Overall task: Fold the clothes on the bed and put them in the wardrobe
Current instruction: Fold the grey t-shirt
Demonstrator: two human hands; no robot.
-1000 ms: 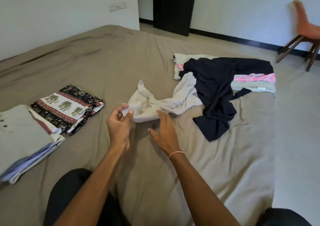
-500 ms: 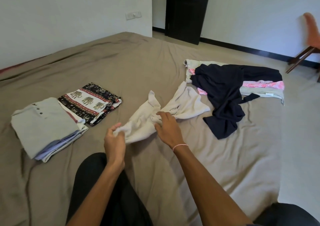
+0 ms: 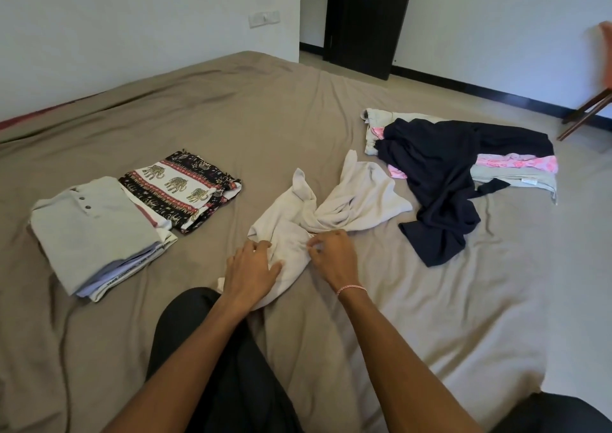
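Observation:
A crumpled cream garment (image 3: 344, 207) lies twisted in the middle of the brown bed (image 3: 265, 114). My left hand (image 3: 251, 272) lies on its near end, with the fingers reaching into the cloth. My right hand (image 3: 331, 257) pinches a fold of the same garment just to the right. Further right sprawls a dark navy garment (image 3: 440, 180) over a pink piece (image 3: 516, 162) and pale clothes. To the left sit a folded stack topped by a grey buttoned shirt (image 3: 96, 227) and a folded elephant-print cloth (image 3: 178, 187).
A dark door (image 3: 364, 18) stands in the far wall. An orange chair with wooden legs (image 3: 592, 108) is at the right edge, on the floor past the bed. My black-trousered knee (image 3: 212, 349) rests on the bed near me.
The cream garment has been drawn nearer to me and away from the navy pile. Both hands came lower and closer together on its near end. The camera shifted right.

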